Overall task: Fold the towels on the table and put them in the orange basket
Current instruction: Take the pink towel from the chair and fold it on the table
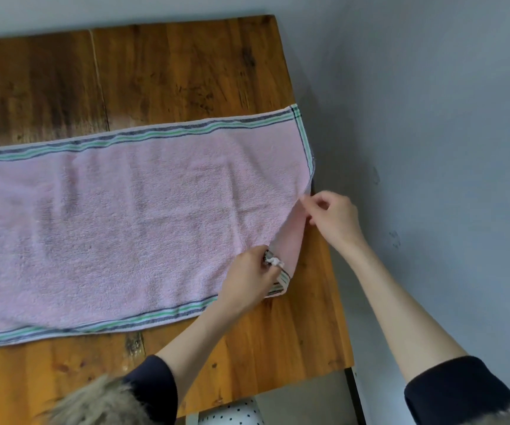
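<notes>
A long pink towel (pixel 119 222) with green and dark striped borders lies flat across the wooden table (pixel 168 75), running off the left edge of view. Its right end is partly turned under near the table's right edge. My left hand (pixel 252 276) pinches the towel's near right corner, where the striped hem is bunched. My right hand (pixel 333 217) pinches the towel's right edge a little farther back, at the table's edge. No orange basket is in view.
The table's right edge (pixel 324 240) runs beside a grey wall. A white dotted surface (pixel 232 414) shows below the table's front edge. Bare wood lies behind the towel and in front of it.
</notes>
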A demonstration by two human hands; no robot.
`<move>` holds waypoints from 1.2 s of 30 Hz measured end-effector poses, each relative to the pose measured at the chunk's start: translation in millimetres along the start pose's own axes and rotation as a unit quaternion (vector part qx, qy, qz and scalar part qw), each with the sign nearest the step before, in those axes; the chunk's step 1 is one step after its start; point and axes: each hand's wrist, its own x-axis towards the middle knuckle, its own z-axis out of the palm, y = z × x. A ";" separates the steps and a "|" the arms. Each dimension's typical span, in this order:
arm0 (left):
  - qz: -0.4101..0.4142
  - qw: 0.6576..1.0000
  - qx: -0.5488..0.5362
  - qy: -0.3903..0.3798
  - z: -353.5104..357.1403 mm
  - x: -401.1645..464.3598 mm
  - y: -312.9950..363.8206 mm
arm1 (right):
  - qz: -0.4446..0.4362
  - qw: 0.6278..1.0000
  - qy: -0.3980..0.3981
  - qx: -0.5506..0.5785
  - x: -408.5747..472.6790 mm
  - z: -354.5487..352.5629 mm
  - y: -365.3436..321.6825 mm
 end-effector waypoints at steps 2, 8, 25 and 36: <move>-0.008 1.000 0.009 -0.008 -8.0 -5.6 -10.1 | -0.002 0.997 0.076 -0.016 13.5 4.3 -9.9; -0.018 1.000 -0.005 0.018 -27.2 -11.8 -31.2 | -0.021 0.986 0.136 -0.089 80.6 14.4 -58.9; -0.045 0.986 -0.113 0.110 -84.8 -40.7 -77.0 | -0.084 0.987 0.113 -0.076 71.1 66.3 -139.2; 0.025 0.970 -0.147 0.194 -198.5 -133.0 -131.2 | -0.169 0.983 0.071 -0.003 -28.3 139.9 -271.4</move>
